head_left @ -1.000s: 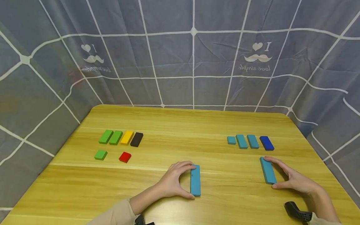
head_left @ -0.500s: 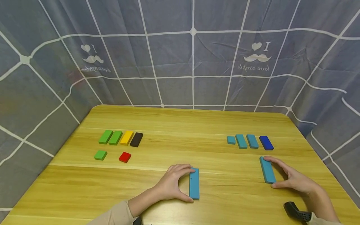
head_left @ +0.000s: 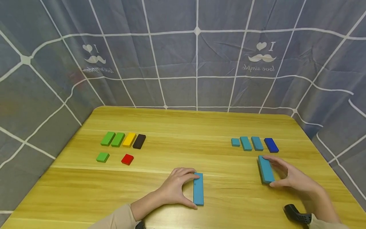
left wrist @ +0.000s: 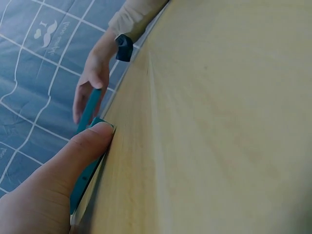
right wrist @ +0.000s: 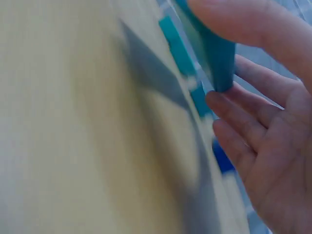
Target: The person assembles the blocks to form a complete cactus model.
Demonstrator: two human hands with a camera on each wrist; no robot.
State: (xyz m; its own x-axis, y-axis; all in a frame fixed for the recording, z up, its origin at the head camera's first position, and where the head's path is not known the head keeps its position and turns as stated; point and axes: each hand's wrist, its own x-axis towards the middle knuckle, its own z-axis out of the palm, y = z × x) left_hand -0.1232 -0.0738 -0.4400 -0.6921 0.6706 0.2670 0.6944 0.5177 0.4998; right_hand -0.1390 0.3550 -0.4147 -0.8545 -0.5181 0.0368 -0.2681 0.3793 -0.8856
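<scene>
Near the table's front middle, a long light-blue block lies flat. My left hand pinches it by its two short ends, thumb at the near end and fingers at the far one. In the left wrist view the thumb covers part of that block. Over on the right, my right hand grips a second long light-blue block, also end to end. In the right wrist view this block is raised off the wood, and a shadow falls below it.
Back right, a row holds a small light-blue block, two longer light-blue blocks and a dark-blue block. At left lie green blocks, a yellow block, a black block and a red block. A grey curtain hangs behind.
My right hand has lifted its light-blue block off the table and moved it left. My left hand's block has slid slightly toward me.
</scene>
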